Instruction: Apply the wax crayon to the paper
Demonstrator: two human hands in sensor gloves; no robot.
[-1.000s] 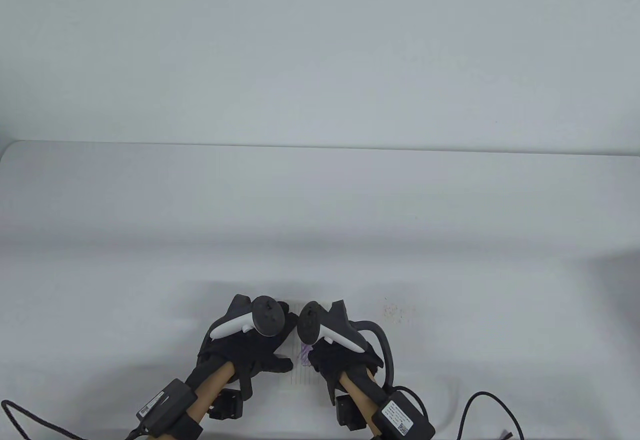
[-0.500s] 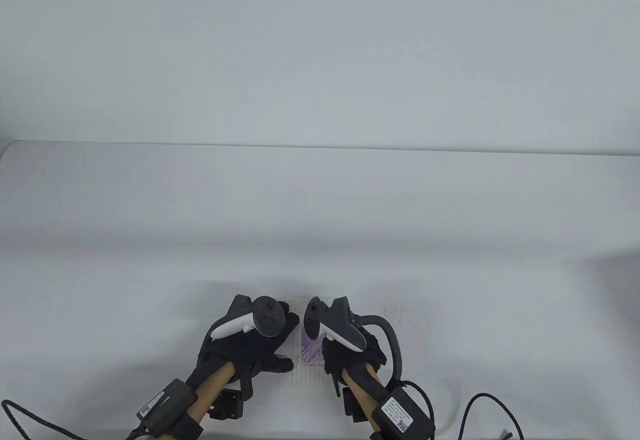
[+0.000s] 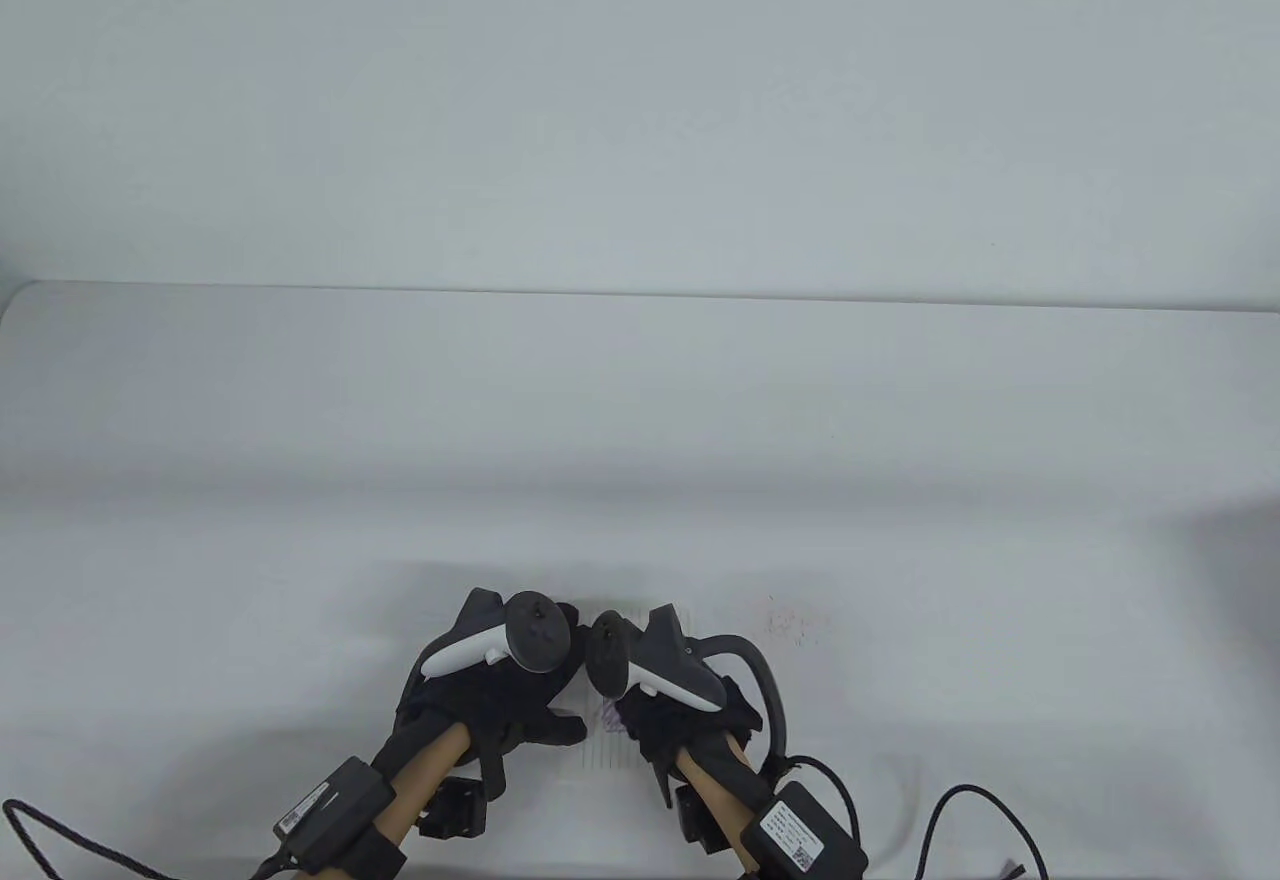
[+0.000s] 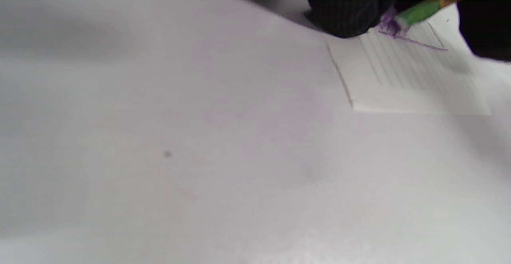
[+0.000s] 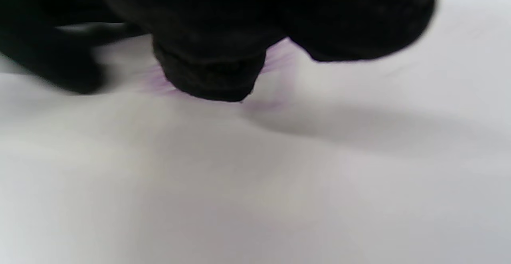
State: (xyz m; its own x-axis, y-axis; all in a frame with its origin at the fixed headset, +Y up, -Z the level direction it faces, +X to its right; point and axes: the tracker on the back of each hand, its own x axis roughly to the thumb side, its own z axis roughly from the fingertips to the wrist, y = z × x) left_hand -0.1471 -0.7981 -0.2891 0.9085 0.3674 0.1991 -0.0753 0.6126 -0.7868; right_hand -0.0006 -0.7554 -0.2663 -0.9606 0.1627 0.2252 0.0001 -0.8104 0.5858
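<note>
A small lined paper [image 3: 612,748] lies on the white table near the front edge, between my hands. It also shows in the left wrist view [image 4: 407,80]. My left hand [image 3: 500,695] rests flat on its left side, thumb [image 3: 565,728] stretched toward the sheet. My right hand [image 3: 675,720] grips a crayon with a green wrapper [image 4: 421,11], its purple tip on the paper. Purple strokes [image 3: 607,715] mark the sheet and show blurred under the right fingers [image 5: 279,56]. The trackers hide most of the paper in the table view.
A patch of dark specks [image 3: 790,620] sits on the table right of my right hand. Black cables [image 3: 985,805] trail at the bottom right and bottom left [image 3: 60,835]. The table's far edge [image 3: 640,293] meets a white wall.
My right hand swung right, uncovering a patch of purple strokes, then came back left over it. My left hand has not moved.
</note>
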